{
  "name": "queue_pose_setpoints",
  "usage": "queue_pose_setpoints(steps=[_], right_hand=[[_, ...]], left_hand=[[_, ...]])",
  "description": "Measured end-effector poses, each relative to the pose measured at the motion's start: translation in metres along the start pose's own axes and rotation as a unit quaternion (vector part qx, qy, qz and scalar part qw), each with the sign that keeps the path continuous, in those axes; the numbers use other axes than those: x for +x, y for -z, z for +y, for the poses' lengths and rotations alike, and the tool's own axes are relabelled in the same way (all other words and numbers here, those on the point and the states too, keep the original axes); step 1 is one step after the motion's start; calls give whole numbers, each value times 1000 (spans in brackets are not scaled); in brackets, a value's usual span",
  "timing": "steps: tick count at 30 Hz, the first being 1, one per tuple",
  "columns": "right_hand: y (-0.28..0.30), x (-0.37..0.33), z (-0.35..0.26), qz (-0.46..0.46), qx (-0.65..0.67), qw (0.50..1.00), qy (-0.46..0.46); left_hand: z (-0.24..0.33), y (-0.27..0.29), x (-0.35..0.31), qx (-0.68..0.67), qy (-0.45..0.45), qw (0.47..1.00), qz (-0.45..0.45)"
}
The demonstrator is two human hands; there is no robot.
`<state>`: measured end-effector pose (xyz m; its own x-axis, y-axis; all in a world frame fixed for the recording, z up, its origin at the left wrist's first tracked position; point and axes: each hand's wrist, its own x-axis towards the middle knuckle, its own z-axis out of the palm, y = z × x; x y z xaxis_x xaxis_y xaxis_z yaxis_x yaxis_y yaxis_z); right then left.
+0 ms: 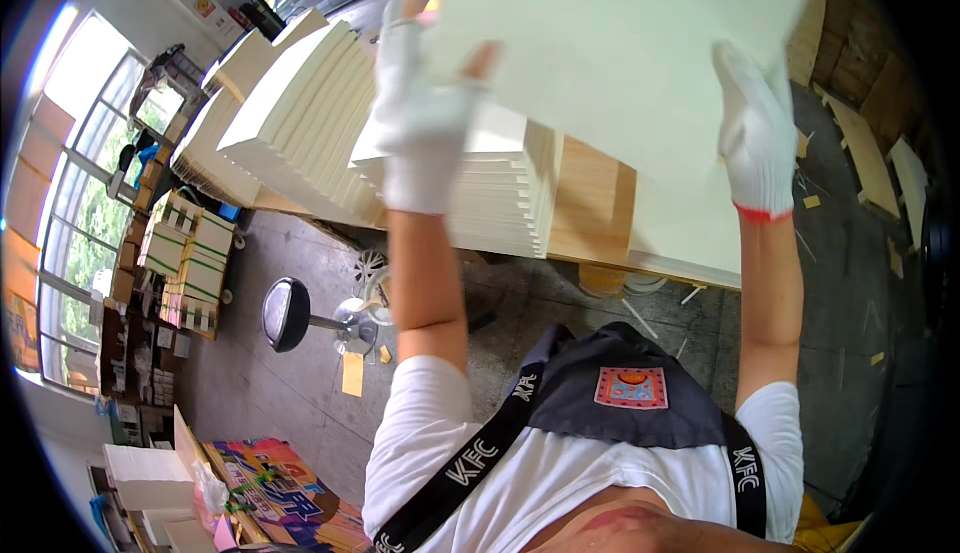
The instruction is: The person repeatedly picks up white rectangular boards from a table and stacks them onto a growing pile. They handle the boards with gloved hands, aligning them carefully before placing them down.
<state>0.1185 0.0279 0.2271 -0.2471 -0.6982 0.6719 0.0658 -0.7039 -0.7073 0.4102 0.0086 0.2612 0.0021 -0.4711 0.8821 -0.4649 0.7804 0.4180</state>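
Note:
In front of me a large white board (610,43) is raised and tilted over the worktable. My right hand (755,128), in a white glove with a red cuff, is closed on its right edge. At the board's lower left corner is my left hand (430,123), gloved in white with bare fingertips and blurred by motion. Its thumb stands apart from the other fingers, the thumb in front of the board and the fingers beside its left edge. Whether the left palm touches the board cannot be made out. Below the board, a stack of white boards (500,198) rests on the table.
More white boards (300,103) stand in stacks at the table's far left. Bare wood (590,198) shows beside another white sheet (685,228). A black round stool (287,314) stands on the left floor, beyond it strapped bundles (190,263). Panels (860,153) lie at right.

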Motion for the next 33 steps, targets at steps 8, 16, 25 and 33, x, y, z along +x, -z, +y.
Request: queue_pose_setpoints(steps=[8,16,25,33], right_hand=[[-177,69,78,-114,191,956,-190],[-164,64,129,-319,-551,754,-163],[-168,-19,18,-417,-557,717,-50],[-160,-37,37,-360,-441,820,-59]], left_hand=[[-100,159,27,-43,258,965,10],[-172,163,-10,396,215,836,-313],[-158,215,-8,200,239,867,-388],[-173,204,-24,129,300,897,-299]])
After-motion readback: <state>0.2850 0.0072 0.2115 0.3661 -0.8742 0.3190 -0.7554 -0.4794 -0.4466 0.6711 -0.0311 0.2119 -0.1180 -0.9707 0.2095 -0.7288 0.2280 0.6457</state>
